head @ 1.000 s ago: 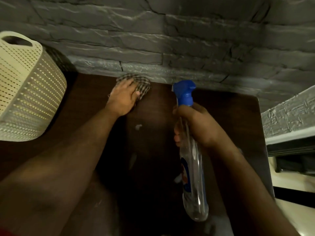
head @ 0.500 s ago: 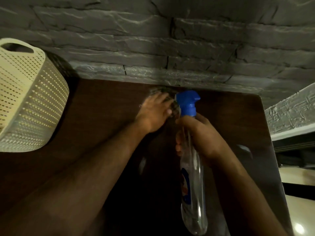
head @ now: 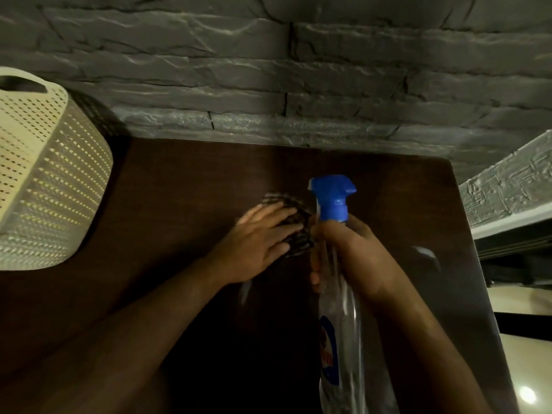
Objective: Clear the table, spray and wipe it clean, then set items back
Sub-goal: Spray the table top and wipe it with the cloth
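My left hand presses a checked cloth flat against the dark wooden table, near its middle; the fingers lie straight over the cloth, which is blurred. Right beside it, my right hand grips the neck of a clear spray bottle with a blue trigger head. The bottle is held upright above the table, its nozzle pointing left over the cloth. A blue label shows on its lower part.
A cream perforated plastic basket stands on the table's left side. A grey stone wall runs along the table's far edge. The table's right edge drops to a pale floor. Wet streaks glint on the table at the right.
My left hand has slid the cloth from the far left-centre of the table to the right and towards me, up against the spray bottle. The right hand keeps holding the bottle.
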Demonstrator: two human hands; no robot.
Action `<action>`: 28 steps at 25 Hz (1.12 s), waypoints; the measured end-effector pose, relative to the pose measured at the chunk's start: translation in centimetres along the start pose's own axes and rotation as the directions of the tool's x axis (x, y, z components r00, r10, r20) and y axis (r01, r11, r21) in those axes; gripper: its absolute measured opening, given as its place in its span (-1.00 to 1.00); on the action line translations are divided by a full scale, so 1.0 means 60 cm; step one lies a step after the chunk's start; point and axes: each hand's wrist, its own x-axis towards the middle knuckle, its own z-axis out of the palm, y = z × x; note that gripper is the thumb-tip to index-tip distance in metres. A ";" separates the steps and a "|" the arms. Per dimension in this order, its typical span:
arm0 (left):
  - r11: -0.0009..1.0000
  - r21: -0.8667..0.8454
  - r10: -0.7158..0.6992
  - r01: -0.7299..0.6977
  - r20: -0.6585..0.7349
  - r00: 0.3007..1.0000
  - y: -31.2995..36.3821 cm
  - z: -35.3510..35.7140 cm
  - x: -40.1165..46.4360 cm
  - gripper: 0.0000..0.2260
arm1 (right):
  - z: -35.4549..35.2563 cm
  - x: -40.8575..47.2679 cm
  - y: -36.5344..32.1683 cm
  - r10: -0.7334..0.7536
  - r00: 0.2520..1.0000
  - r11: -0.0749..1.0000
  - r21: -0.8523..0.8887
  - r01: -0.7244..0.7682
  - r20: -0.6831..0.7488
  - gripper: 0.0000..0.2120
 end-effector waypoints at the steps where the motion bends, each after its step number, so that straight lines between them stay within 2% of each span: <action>1: 1.000 -0.006 -0.008 0.008 -0.020 1.000 -0.022 -0.007 -0.027 -0.56 | -0.002 -0.004 0.005 0.013 1.000 1.000 0.011 -0.013 0.008 -0.79; 3: 0.974 -0.004 -0.228 0.228 -0.048 0.973 -0.081 -0.034 -0.005 -0.55 | -0.008 -0.012 0.015 0.044 0.999 0.999 0.027 -0.044 0.010 -0.74; 5: 0.910 0.008 -0.412 0.414 -0.093 0.907 -0.113 -0.056 0.070 -0.58 | -0.011 -0.019 0.022 0.052 0.999 0.999 0.015 -0.052 0.000 -0.71; 6: 0.904 0.044 -0.422 0.426 -0.074 0.903 -0.095 -0.056 0.097 -0.58 | -0.010 -0.024 0.024 0.051 0.999 0.999 0.001 -0.051 0.000 -0.70; 8: 0.959 0.044 -0.282 0.281 0.001 0.960 -0.020 -0.030 0.080 -0.58 | -0.006 -0.042 0.027 0.057 0.998 0.998 -0.016 -0.057 0.005 -0.73; 10: 0.997 0.018 -0.078 0.077 0.064 0.995 0.030 0.000 -0.032 -0.58 | -0.005 -0.064 0.033 0.052 0.998 0.998 -0.035 -0.051 0.018 -0.78; 11: 0.999 0.001 -0.038 0.038 0.071 0.997 0.024 -0.001 -0.087 -0.57 | -0.008 -0.075 0.037 0.053 0.998 0.998 -0.042 -0.052 0.019 -0.79; 12: 0.999 -0.007 -0.052 0.053 0.050 0.997 0.001 -0.014 -0.115 -0.56 | -0.009 -0.085 0.043 0.065 0.998 0.997 -0.044 -0.064 0.018 -0.79; 13: 0.990 0.018 -0.143 0.142 0.018 0.990 -0.038 -0.025 -0.116 -0.56 | -0.009 -0.094 0.049 0.084 0.996 0.995 -0.045 -0.083 0.021 -0.78; 15: 0.901 0.046 -0.428 0.431 -0.070 0.901 -0.114 -0.057 -0.056 -0.57 | -0.005 -0.110 0.062 0.110 0.993 0.993 -0.052 -0.109 0.028 -0.78; 16: 0.857 0.046 -0.509 0.513 -0.073 0.858 -0.119 -0.067 -0.017 -0.57 | -0.003 -0.116 0.069 0.105 0.994 0.993 -0.056 -0.104 0.025 -0.79; 17: 0.859 0.081 -0.502 0.505 -0.057 0.863 -0.095 -0.065 0.016 -0.56 | -0.002 -0.121 0.075 0.088 0.996 0.994 -0.062 -0.087 0.022 -0.81; 19: 0.936 0.078 -0.342 0.343 -0.023 0.939 0.000 -0.028 0.013 -0.56 | -0.002 -0.136 0.086 0.066 0.997 0.995 -0.074 -0.063 0.033 -0.83; 21: 0.988 0.024 -0.154 0.153 0.035 0.987 0.073 0.015 -0.089 -0.55 | -0.003 -0.153 0.093 0.081 0.995 0.994 -0.072 -0.077 0.056 -0.82; 22: 0.989 -0.010 -0.145 0.146 0.040 0.989 0.076 0.016 -0.143 -0.54 | -0.005 -0.160 0.096 0.092 0.994 0.994 -0.072 -0.088 0.060 -0.82; 24: 0.970 0.021 -0.244 0.244 -0.006 0.970 0.018 -0.005 -0.175 -0.54 | -0.003 -0.168 0.101 0.093 0.994 0.994 -0.065 -0.090 0.053 -0.79; 26: 0.890 0.089 -0.443 0.447 -0.059 0.894 -0.064 -0.039 -0.118 -0.57 | 0.006 -0.171 0.101 0.071 0.997 0.995 -0.073 -0.068 0.037 -0.77; 27: 0.853 0.086 -0.511 0.515 -0.070 0.857 -0.076 -0.052 -0.080 -0.56 | 0.012 -0.172 0.103 0.069 0.997 0.995 -0.073 -0.066 0.033 -0.76; 28: 0.841 0.105 -0.527 0.530 -0.062 0.848 -0.061 -0.048 -0.049 -0.56 | 0.019 -0.171 0.106 0.066 0.997 0.996 -0.069 -0.064 0.034 -0.76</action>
